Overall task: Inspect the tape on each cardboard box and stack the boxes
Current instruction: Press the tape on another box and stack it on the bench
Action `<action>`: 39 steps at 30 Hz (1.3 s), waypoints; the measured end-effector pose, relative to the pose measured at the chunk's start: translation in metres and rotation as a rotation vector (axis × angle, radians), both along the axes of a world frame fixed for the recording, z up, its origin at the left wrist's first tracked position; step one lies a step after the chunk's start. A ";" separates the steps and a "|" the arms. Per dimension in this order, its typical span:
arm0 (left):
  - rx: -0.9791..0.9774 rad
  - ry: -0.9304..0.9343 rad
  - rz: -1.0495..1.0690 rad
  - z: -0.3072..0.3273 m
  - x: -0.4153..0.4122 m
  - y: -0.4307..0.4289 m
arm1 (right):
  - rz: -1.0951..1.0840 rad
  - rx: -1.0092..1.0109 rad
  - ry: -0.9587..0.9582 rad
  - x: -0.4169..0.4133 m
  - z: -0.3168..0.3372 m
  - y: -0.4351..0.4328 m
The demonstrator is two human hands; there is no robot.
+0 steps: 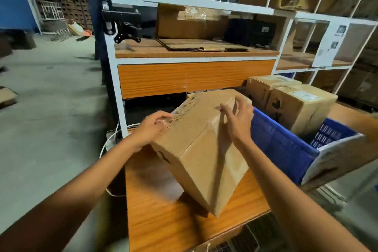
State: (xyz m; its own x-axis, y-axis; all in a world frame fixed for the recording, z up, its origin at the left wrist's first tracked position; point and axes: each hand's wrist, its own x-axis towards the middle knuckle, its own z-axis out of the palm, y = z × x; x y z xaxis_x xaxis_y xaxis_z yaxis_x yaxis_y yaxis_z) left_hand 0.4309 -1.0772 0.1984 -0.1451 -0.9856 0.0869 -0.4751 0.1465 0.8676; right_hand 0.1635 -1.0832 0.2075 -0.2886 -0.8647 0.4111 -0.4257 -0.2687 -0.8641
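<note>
So the box (196,149) is tipped up on the table (159,221). Only its near bottom corner is down as far as I can see, and the rest leans up and away from the person. Its long axis runs from that low near corner up toward the far left, so the top face is angled at the camera.

Left hand (153,127) has its fingers curled onto the upper left corner, propping it. Right hand (238,121) is hooked over the top face near the far edge. So both are gripping the box, with it held between them.

The tape (221,149) runs from under the right hand, over the edge and down the near face, roughly crosswise to the long axis. That puts the right hand way nearer the tape than the left. It's a bit motion-blurred, so I can't tell if the right fingertips are picking at the tape or just pressing on it.

Guessing this is the inspect step, with stacking not yet done. The two boxes (294,100) in the blue crate (282,149) sit off to the right, near but not touching, so any stacking move would go rightward, right-hand side leading
</note>
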 end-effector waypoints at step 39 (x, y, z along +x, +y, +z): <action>0.156 0.426 0.370 -0.069 0.103 0.007 | 0.083 0.323 0.905 0.056 -0.086 -0.059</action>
